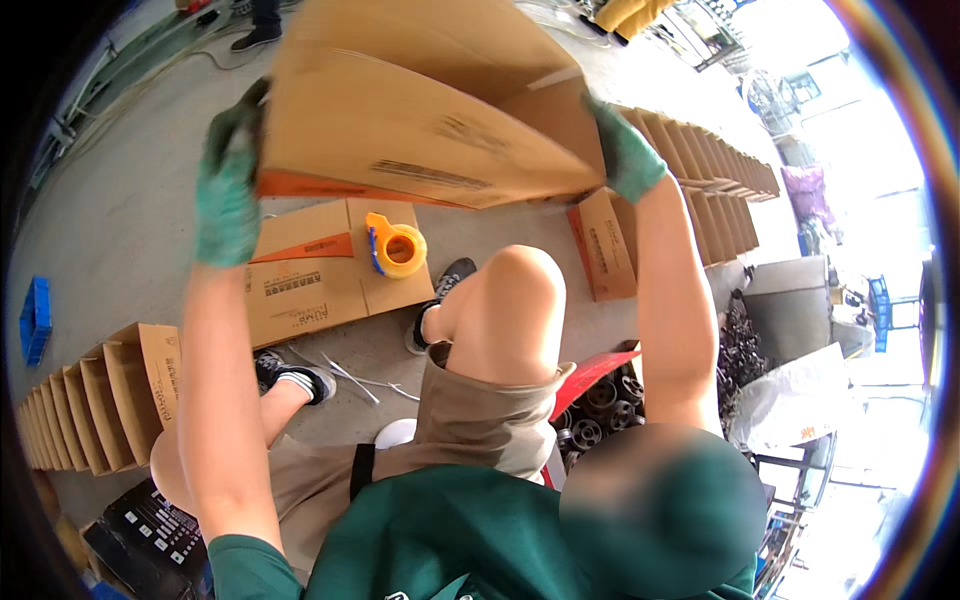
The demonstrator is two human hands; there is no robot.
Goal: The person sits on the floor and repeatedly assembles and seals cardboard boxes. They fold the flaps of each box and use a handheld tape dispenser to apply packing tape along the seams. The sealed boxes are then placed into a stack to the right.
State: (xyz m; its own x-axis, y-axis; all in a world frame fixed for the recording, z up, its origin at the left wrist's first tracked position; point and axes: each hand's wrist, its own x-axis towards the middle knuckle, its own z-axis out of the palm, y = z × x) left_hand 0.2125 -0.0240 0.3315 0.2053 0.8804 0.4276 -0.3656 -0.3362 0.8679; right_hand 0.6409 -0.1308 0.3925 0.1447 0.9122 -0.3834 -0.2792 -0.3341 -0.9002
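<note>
A large brown cardboard box (400,110), partly opened out and slightly blurred, is held up in front of me between both hands. My left hand (230,185), in a green glove, is closed on its left edge. On the right edge my gloved right hand (628,155) grips the cardboard, some fingers hidden behind it. Below lies a flat cardboard carton (310,280) with an orange stripe. A yellow tape dispenser (398,246) with a roll of tape rests on that carton, touched by neither hand.
Rows of folded cartons stand at right (715,185) and at lower left (100,405). A single carton (605,245) sits near my right arm. Dark round metal parts (600,405) fill a red container by my knee. A blue crate (36,320) lies far left; white straps (350,378) lie by my feet.
</note>
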